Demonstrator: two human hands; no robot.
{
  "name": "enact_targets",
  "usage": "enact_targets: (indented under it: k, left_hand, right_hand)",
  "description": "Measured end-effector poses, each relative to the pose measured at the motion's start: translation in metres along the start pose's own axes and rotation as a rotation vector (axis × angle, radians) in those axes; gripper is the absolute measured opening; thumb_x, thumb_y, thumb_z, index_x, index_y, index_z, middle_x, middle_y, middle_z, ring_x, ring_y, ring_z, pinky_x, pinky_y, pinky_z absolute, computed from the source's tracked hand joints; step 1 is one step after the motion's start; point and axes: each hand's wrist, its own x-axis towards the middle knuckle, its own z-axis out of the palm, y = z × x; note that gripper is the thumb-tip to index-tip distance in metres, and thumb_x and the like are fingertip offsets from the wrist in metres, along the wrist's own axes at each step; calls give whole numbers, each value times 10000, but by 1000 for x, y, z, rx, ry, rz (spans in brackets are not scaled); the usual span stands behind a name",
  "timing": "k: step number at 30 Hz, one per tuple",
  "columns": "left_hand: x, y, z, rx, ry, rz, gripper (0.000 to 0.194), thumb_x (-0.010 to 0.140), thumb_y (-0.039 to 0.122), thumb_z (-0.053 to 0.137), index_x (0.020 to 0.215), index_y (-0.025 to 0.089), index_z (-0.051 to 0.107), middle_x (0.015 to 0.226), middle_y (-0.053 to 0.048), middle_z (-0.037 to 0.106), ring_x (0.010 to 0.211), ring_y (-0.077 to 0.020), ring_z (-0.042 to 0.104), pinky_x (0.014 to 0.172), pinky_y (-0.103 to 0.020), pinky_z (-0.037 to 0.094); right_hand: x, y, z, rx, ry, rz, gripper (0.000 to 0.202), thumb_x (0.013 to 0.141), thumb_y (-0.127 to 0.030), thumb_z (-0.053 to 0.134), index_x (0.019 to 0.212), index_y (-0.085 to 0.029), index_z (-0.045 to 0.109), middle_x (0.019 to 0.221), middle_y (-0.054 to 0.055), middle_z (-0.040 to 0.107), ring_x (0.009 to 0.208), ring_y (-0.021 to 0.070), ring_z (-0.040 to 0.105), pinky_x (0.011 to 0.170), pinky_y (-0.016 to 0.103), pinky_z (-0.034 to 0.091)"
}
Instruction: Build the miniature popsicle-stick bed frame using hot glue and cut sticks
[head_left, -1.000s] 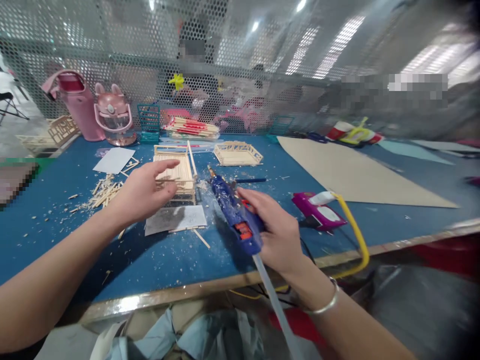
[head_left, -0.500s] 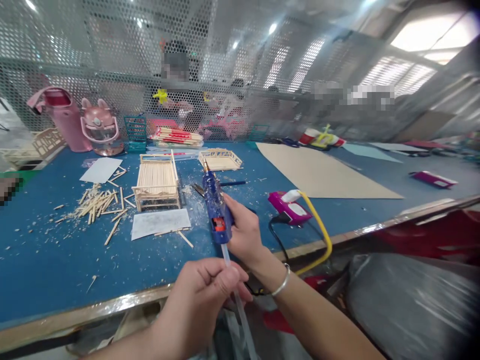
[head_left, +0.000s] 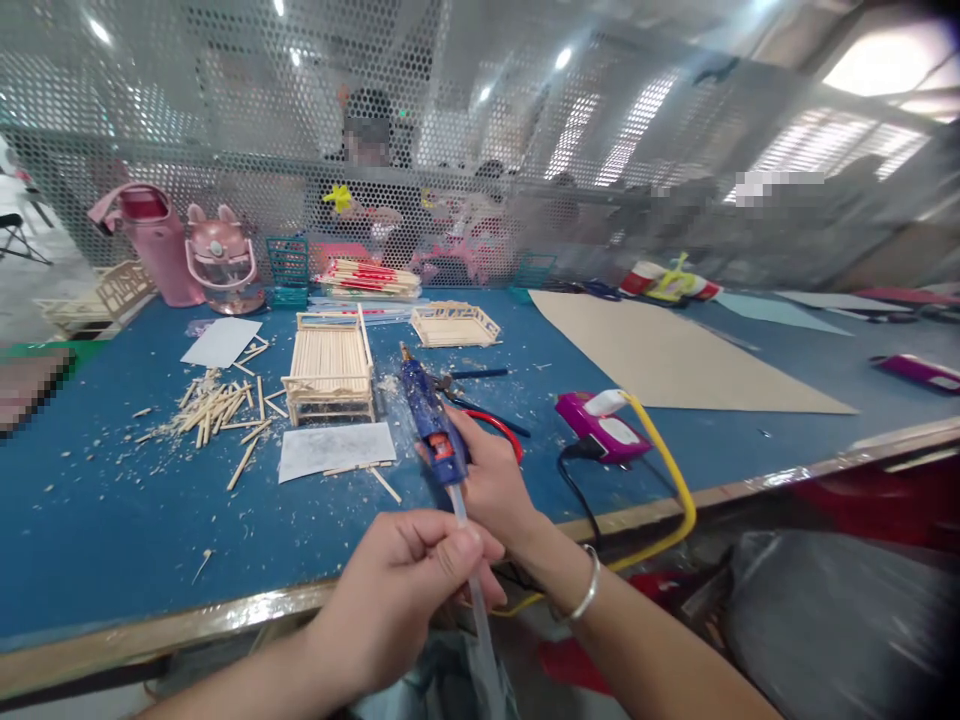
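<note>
A blue hot glue gun [head_left: 427, 410] is gripped in my right hand [head_left: 495, 470], its nozzle pointing away over the table. From its rear end runs a long translucent glue stick [head_left: 480, 615], which my left hand [head_left: 416, 570] pinches between thumb and fingers just behind the gun. Beyond the gun lie pliers [head_left: 491, 415] with red and blue handles, partly hidden by my right hand. To the left stands a small wooden-stick bed frame [head_left: 330, 360], and behind the nozzle is a small railed stick piece [head_left: 456, 325].
Loose cut sticks [head_left: 217, 405] and white paper pieces [head_left: 337, 450] lie on the blue table [head_left: 112, 540]. A purple power strip [head_left: 604, 425] with a yellow cable is at right, near a beige board [head_left: 675, 360]. Pink bottles [head_left: 161, 245] stand at back left.
The view has shifted a little, so table items appear further right. The glue gun's nozzle has dipped lower, and more of the pliers shows. Both hands keep their holds.
</note>
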Motion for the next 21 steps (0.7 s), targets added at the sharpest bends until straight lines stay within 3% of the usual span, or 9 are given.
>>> enact_targets:
  k: [5, 9, 17, 21]
  left_hand:
    - [2, 7, 5, 30, -40, 49, 498, 615, 628, 663, 611, 131, 643, 554, -29, 570, 515, -99, 470, 562, -243, 387]
    - [-1, -1, 8, 90, -55, 48, 471, 689, 599, 618, 584, 140, 606, 563, -24, 564, 522, -98, 481, 552, -235, 384]
    - [-1, -7, 7, 9, 27, 87, 449, 705, 561, 619, 570, 133, 600, 556, -23, 558, 522, -97, 481, 544, -223, 382]
    - [2, -4, 8, 47, 14, 58, 454, 699, 580, 605, 574, 143, 600, 560, -21, 535, 524, -104, 463, 540, -230, 385]
  right_hand:
    - [9, -8, 0, 23, -20, 107, 301, 736, -227, 594, 1035, -207, 585, 758, 4, 643, 626, 144, 569, 558, 235, 441]
    - [9, -13, 4, 51, -51, 135, 226, 763, -306, 605, 958, -195, 582, 699, -8, 624, 553, 120, 518, 523, 227, 411]
    - [3, -3, 13, 9, -84, 54, 186, 724, -255, 598, 904, -207, 589, 649, -15, 597, 527, 121, 501, 500, 228, 401]
    - [3, -8, 11, 52, -52, 142, 162, 730, -294, 605, 861, -202, 576, 626, -23, 566, 518, 119, 480, 493, 237, 405]
